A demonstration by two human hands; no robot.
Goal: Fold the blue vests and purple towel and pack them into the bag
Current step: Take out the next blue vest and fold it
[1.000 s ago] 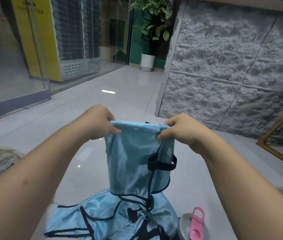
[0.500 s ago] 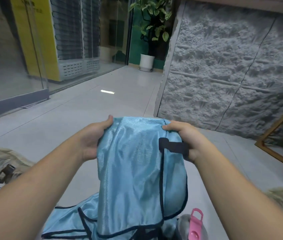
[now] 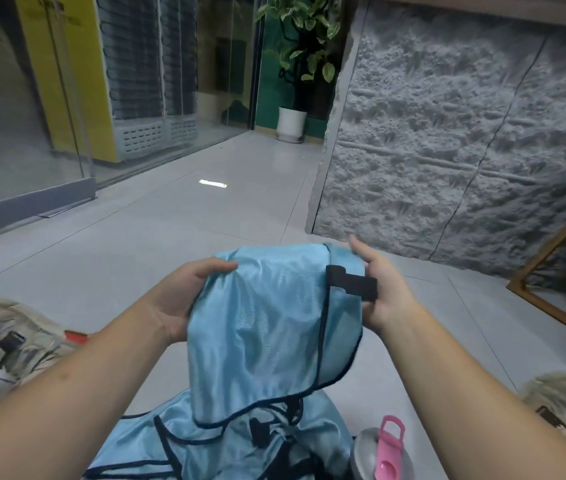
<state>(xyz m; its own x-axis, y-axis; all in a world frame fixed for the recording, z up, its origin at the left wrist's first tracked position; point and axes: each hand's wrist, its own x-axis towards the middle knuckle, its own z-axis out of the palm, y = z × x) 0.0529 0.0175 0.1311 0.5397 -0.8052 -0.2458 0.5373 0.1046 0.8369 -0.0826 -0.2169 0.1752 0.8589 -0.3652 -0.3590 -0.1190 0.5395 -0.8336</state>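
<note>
Since half a second ago the right hand [image 3: 380,289] has let go its pinch on the top edge and now sits with fingers spread, just the black strap tab [image 3: 350,282] lying across them, while the blue vest [image 3: 267,327] sags lower between both hands. Left hand [image 3: 184,299] grips the vest's left side, thumb on top of the fabric. It hangs above the floor over more blue vests [image 3: 205,445] piled below, next to a bottle with a pink lid [image 3: 390,448]. Looks super light, floppy and slippery, so I'd grab it by the dark piped hem or the strap, since the shiny middle would likely slide out
</note>
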